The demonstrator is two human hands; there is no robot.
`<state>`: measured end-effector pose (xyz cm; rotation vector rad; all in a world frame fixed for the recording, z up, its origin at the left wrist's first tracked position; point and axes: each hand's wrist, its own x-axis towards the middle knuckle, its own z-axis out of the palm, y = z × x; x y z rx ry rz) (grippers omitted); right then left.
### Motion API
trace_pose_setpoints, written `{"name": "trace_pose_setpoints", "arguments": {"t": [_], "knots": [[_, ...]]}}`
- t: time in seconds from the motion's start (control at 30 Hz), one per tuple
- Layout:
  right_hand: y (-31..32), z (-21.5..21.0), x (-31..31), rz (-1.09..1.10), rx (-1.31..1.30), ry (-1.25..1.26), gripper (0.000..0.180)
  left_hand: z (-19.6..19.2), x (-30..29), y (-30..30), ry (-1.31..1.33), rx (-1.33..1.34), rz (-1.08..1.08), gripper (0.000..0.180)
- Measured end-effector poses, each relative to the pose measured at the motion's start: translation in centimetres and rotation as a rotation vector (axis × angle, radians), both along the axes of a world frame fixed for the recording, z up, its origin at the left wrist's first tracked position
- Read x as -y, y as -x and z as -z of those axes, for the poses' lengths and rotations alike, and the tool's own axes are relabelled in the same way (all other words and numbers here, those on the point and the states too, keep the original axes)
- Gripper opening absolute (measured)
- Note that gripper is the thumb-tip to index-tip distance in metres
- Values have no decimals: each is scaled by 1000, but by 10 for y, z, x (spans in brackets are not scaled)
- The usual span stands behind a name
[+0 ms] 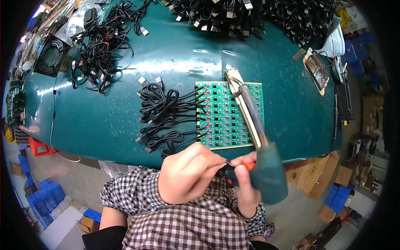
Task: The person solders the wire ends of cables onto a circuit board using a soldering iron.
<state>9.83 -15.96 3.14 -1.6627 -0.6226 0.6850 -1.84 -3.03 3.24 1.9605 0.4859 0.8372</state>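
My right hand (246, 189) is closed round a soldering gun (271, 173) with a dark green grip and a long metal front pointing away from me. Its thumb and forefinger also come together at a short red wire end (230, 163). Close beside it, my left hand (185, 173) is closed in a pinch on the thin black cable (225, 162) that this red end belongs to. Just beyond both hands lies a green circuit board panel (225, 118), partly covered by the gun. Several black USB cables (164, 104) lie left of the panel, their red wire ends along its left edge.
More black cables (102, 50) are heaped at the far left near a small black fan (51, 56). Big cable bundles (221, 14) fill the far edge of the green table (104, 129). A soldering tip-cleaning tray (317, 73) sits at right. Below stands a cardboard box (312, 173).
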Motion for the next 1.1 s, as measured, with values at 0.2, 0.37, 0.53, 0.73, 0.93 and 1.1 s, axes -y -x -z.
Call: {"name": "trace_pose_setpoints", "arguments": {"t": [0.2,0.37,0.53,0.73,0.93,1.1], "knots": [[-6,0,-18,-37,-312,-75,33,-3,-16,5,84,-73,115,12],[2,2,-17,43,-356,-133,31,-11,-18,15,50,-76,181,9],[8,25,3,132,-408,-10,26,7,-2,10,117,-122,221,9],[-5,48,28,-2,-150,-99,30,-11,-1,14,238,-301,244,14],[0,12,7,114,-53,-125,29,-47,-54,43,-98,-380,147,8],[-15,10,26,78,-78,-188,30,-33,-86,26,-251,-468,339,8]]}}
